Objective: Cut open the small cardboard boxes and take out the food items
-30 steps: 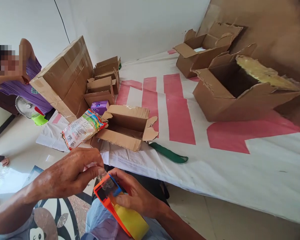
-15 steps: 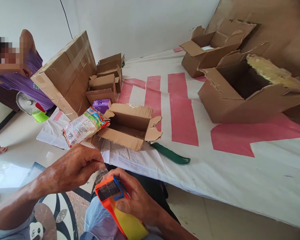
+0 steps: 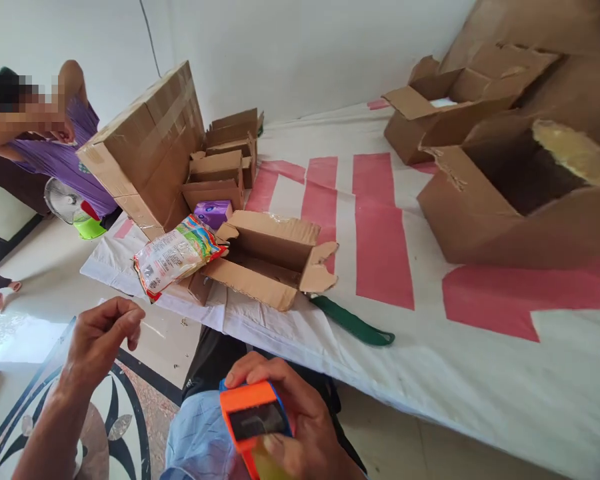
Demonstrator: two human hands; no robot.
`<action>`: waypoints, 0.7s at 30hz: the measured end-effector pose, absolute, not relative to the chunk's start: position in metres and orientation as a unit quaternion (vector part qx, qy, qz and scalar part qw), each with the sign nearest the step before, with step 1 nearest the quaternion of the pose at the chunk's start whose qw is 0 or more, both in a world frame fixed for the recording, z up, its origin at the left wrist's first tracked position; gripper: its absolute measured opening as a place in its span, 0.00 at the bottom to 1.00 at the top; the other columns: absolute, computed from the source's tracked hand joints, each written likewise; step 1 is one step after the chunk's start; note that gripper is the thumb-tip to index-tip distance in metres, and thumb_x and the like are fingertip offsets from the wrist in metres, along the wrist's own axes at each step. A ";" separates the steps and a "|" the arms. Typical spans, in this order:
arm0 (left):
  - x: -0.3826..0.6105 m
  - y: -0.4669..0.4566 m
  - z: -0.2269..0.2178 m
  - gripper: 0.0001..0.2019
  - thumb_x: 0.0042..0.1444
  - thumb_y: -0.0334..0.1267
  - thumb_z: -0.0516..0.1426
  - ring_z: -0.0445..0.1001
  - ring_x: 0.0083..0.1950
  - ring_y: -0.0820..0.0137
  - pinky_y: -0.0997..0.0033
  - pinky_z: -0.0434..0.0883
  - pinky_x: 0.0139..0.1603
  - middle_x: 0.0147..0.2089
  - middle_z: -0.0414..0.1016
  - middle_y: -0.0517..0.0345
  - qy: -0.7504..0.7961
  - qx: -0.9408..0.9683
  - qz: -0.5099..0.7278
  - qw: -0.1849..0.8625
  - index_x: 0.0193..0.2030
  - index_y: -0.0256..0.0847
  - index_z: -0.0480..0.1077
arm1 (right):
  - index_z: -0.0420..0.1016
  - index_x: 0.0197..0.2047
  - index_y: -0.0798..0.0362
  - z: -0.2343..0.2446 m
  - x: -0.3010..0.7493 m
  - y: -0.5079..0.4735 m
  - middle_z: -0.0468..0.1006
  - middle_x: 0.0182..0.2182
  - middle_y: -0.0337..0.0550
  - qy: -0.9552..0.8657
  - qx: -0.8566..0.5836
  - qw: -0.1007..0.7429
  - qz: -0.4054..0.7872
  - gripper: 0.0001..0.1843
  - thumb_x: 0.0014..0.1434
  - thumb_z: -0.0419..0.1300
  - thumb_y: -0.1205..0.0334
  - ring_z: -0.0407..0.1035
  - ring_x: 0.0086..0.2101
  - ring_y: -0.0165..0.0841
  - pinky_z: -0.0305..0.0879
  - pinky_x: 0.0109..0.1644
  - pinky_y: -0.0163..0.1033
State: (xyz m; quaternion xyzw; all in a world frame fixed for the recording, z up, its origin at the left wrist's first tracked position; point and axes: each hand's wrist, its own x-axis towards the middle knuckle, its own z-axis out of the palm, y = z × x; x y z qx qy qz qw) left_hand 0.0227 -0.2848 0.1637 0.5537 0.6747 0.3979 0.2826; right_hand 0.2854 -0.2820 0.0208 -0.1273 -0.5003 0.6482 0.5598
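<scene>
My right hand (image 3: 300, 407) is wrapped round an orange and blue tape dispenser (image 3: 253, 410) with a yellow lower part, low in the view above my lap. Away to the left, my left hand (image 3: 105, 333) hangs over the floor with its fingers curled and the thumb against the forefinger. Anything pinched there is too small to make out. Nearest to both hands on the table are a printed plastic packet (image 3: 177, 257) and an open cardboard box (image 3: 273, 257) with its flaps up. A green sheath-like strip (image 3: 353, 320) lies beside that box.
The table (image 3: 480, 373) has a white and red cover. Larger open boxes (image 3: 510, 200) stand at the right, small open boxes (image 3: 215, 177) and a purple pack (image 3: 213, 213) behind the packet. A tall carton (image 3: 145, 147) stands at the left, with a person (image 3: 87, 157) and a fan (image 3: 63, 200) beyond.
My left hand has moved left and down, away from the tape dispenser. The dispenser has turned in my right hand and sits lower. The whole view has shifted slightly left.
</scene>
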 end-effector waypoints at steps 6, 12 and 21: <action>0.012 -0.325 0.121 0.17 0.65 0.50 0.67 0.73 0.25 0.72 0.72 0.70 0.30 0.26 0.76 0.56 0.550 0.515 0.517 0.406 0.35 0.37 0.82 | 0.78 0.49 0.46 0.038 0.279 -0.239 0.83 0.46 0.49 -0.492 -0.235 0.528 0.651 0.16 0.63 0.70 0.48 0.79 0.44 0.43 0.79 0.46 0.43; -0.024 -0.332 0.097 0.11 0.67 0.46 0.66 0.77 0.29 0.70 0.72 0.72 0.33 0.30 0.79 0.54 0.448 0.486 0.636 0.398 0.40 0.42 0.85 | 0.76 0.44 0.48 0.131 0.199 -0.158 0.77 0.34 0.38 -0.630 -0.224 0.486 0.563 0.13 0.58 0.69 0.54 0.70 0.32 0.33 0.69 0.37 0.38; -0.074 -0.334 0.034 0.14 0.54 0.49 0.74 0.74 0.28 0.71 0.70 0.74 0.36 0.28 0.74 0.59 0.492 0.292 0.761 0.307 0.39 0.41 0.84 | 0.66 0.38 0.49 0.151 -0.067 -0.037 0.71 0.34 0.34 -0.818 -0.162 0.316 0.453 0.15 0.56 0.64 0.50 0.64 0.36 0.33 0.61 0.41 0.38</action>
